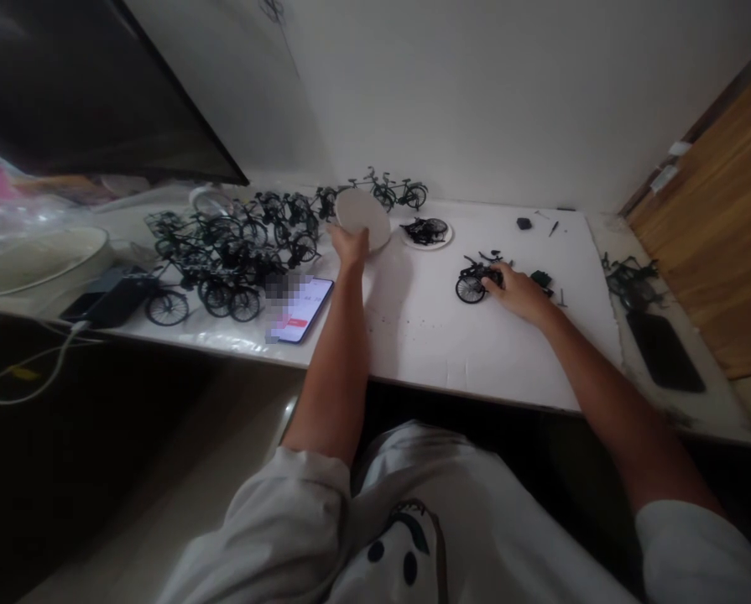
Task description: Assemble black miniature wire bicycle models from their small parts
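I have a wide white board (pixel 513 365) under both hands, its far edge against the wall. On its left side I see a crowded bunch of dark model bicycles (pixel 242 256), wheels and frames overlapping too tightly for me to count. The round pale disc (pixel 366 214) comes next: I have it tilted up in the left hand (pixel 350 246), thumb on the near face, fingers closed at its lower edge, partly hidden behind. The lit phone (pixel 313 306) lies left of that forearm. Between the hands, farther back, is a white plate (pixel 449 238) loaded with dark parts. The single bicycle (pixel 471 287) sits right of centre, at the fingertips of the right hand (pixel 514 292): thumb and forefinger are drawn together on its right part, with only a slight gap, and one wheel shows to the left of them. I cannot tell how the other fingers lie. Smallest, a black block (pixel 524 223) rests well beyond that hand, near the board's far edge.
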### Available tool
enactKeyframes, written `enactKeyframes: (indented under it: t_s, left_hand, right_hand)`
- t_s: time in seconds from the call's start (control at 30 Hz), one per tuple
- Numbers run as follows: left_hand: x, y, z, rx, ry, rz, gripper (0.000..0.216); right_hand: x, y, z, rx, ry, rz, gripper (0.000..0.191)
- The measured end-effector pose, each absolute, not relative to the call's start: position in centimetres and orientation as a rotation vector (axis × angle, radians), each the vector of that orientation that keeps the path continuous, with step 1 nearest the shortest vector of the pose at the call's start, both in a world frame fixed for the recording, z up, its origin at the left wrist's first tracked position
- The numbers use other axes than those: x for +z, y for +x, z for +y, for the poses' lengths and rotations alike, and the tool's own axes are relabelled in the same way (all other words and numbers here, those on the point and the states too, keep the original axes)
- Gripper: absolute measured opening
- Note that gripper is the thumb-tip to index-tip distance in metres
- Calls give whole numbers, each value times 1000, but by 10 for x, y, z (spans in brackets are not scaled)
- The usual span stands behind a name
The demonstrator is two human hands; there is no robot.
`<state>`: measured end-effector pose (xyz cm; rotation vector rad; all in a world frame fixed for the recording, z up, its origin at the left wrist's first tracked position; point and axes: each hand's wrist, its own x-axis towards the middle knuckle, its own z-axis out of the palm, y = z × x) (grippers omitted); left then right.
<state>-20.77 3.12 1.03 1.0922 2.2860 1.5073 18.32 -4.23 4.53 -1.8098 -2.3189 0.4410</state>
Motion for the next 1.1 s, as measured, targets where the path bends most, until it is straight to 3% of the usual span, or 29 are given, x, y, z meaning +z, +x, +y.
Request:
enactKeyframes:
  t_s: [0.1,0.23,0.33,0.9,1.1]
  left_hand:
    - [22,-202,21,1567,1135,2345,64]
    - [35,-200,12,1541,1317,2367,49]
    - [40,-200,7,1548,1391,2382,51]
    - [35,-203,3,1495,1313,2422,41]
    - [59,-183,-2,1512,1651,2174,36]
  right_hand:
    - [47,183,-43,437,-1811,-2321,66]
    - [50,182,-45,430,-1828,-2327,65]
    - [51,181,-46,444,-1824,-2327,65]
    - [44,184,-40,362,-1868,-2311,67]
    - [47,181,-42,228,-1701,-2250,63]
